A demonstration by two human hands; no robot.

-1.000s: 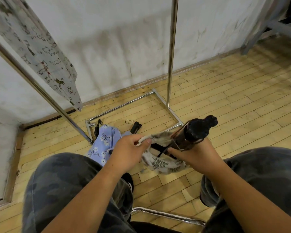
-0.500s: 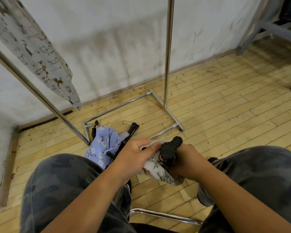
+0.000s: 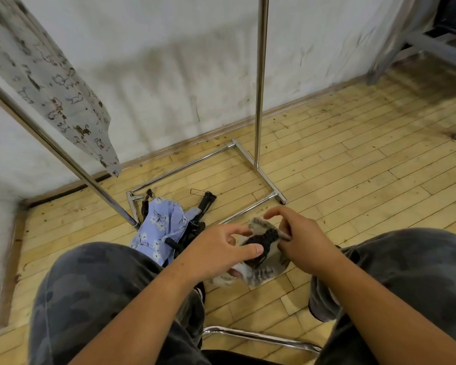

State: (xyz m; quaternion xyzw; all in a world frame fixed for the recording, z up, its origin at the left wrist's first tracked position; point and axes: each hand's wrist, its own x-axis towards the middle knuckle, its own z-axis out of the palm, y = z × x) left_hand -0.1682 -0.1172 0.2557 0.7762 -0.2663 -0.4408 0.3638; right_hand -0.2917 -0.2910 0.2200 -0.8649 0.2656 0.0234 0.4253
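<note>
Both forearms are coming in from the bottom edge and meeting between the knees, low over the floor.

Left hand (image 3: 216, 251): palm is facing right, index finger is pointing at the top of the patterned cloth (image 3: 263, 271), and the thumb (image 3: 250, 249) is lying straight across the front of it. The lower fingers are curling under the cloth and gripping it from below.

Right hand (image 3: 304, 241): back of the hand is facing up and the wrist is bending inward. The index finger (image 3: 274, 212) is arching up, clear of the cloth, while the other fingers are pinching its right edge. Motion blur here, so the exact contact is hard to tell.

The cloth is hanging between the two hands, just above the floor in front of the knees. It is draping over a black hanger (image 3: 263, 237), which is sitting at the cloth's middle.

Writing: the hanging fabric (image 3: 50, 75) on the rack is showing small cartoon cats. Any lettering is too small to read.

Materials:
- The cloth is soft and light grey, with a darker leaf-like print.
- The hanger is matt black.
- The chrome rack (image 3: 259, 101) is polished round tube.
- A blue floral garment (image 3: 158, 227) is lying crumpled at the rack's foot, touching spare hangers (image 3: 206, 204).
- The plank floor (image 3: 353, 167) is yellow wood, scuffed.
- The wall (image 3: 169, 61) is stained white.
- The camo trousers (image 3: 90, 299) are dark grey.
</note>
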